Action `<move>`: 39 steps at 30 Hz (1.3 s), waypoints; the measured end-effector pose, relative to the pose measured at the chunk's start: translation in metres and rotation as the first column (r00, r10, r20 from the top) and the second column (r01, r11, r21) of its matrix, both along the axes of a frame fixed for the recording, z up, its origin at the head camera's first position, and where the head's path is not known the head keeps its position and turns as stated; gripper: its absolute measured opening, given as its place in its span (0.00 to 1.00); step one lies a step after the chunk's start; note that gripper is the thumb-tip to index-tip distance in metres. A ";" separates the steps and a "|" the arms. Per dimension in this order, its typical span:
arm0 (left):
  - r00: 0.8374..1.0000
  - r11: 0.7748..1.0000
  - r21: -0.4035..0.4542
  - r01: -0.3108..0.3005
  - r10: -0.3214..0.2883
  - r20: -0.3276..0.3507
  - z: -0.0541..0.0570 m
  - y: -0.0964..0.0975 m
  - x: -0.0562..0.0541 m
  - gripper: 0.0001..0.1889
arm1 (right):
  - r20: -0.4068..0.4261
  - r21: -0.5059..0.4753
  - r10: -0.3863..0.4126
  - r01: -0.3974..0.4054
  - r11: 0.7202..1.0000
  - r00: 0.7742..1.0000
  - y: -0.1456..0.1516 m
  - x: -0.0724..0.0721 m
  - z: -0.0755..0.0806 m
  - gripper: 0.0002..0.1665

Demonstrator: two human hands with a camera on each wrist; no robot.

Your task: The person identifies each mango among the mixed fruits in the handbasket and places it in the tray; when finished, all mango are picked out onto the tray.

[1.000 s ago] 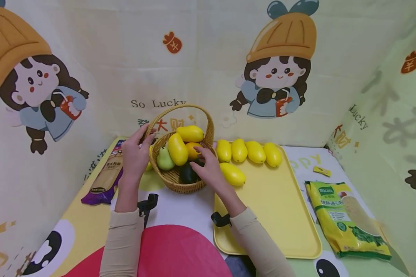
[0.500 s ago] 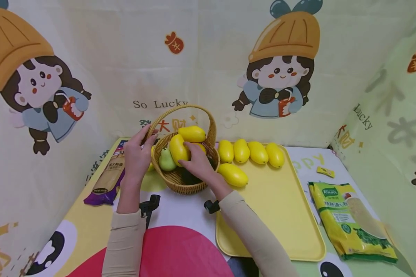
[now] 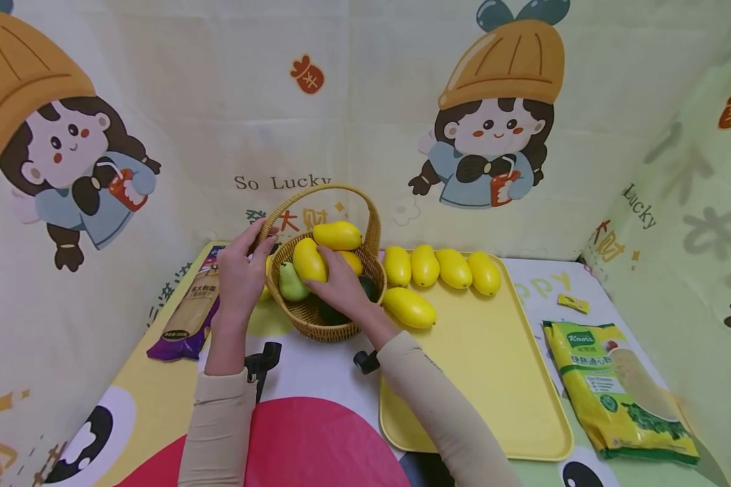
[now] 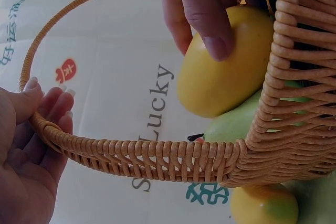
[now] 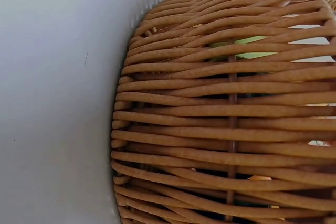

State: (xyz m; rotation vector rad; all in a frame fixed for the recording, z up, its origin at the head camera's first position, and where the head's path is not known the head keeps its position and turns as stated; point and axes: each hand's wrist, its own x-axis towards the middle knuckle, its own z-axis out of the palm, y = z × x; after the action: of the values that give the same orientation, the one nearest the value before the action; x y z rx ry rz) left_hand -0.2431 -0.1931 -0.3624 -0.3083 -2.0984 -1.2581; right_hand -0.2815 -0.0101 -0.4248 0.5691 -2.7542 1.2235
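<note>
A wicker basket (image 3: 325,333) stands at the back of the table, tilted toward me in the head view. My left hand (image 3: 239,277) holds the left side of its arched handle (image 4: 126,153), thumb and fingers around it. Inside the basket, my right hand (image 3: 346,287) grips a yellow mango (image 3: 308,259) between thumb and fingers. In the left wrist view the held mango (image 4: 226,77) overlaps a green pear (image 4: 231,127). Another mango (image 3: 337,235), a partly hidden orange fruit (image 3: 352,260) and a dark green fruit (image 3: 369,289) share the basket. Only basket weave (image 5: 226,108) and tabletop fill most of the right wrist view.
A yellow tray (image 3: 481,379) lies right of the basket, with several mangoes (image 3: 453,268) along its back and left side. Farther right are a Knorr bag (image 3: 615,389) and a small yellow packet (image 3: 572,303). A purple-ended noodle bag (image 3: 185,318) lies left. A yellow fruit (image 4: 265,205) sits outside the basket.
My right hand has moved left within the basket, from over the dark fruit to the front mango, and has taken hold of it. That mango has shifted slightly left. The left hand stays on the handle.
</note>
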 end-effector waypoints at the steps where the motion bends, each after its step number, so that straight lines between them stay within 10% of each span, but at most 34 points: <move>1: 1.000 1.000 -0.001 0.002 -0.002 0.002 0.000 0.000 0.000 0.21 | 0.004 -0.009 0.001 -0.001 1.000 1.000 0.000 0.000 -0.001 0.46; 39: 1.000 1.000 -0.005 -0.007 0.007 0.017 0.002 0.001 -0.001 0.21 | 0.040 -0.262 -0.020 0.030 0.965 0.999 0.072 0.037 0.005 0.42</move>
State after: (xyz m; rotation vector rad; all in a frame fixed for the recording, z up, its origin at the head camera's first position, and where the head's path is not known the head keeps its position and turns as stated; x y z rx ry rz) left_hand -0.2442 -0.1920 -0.3608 -0.2930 -2.1161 -1.2557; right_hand -0.2444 0.0614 -0.4202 0.4881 -2.5564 1.5742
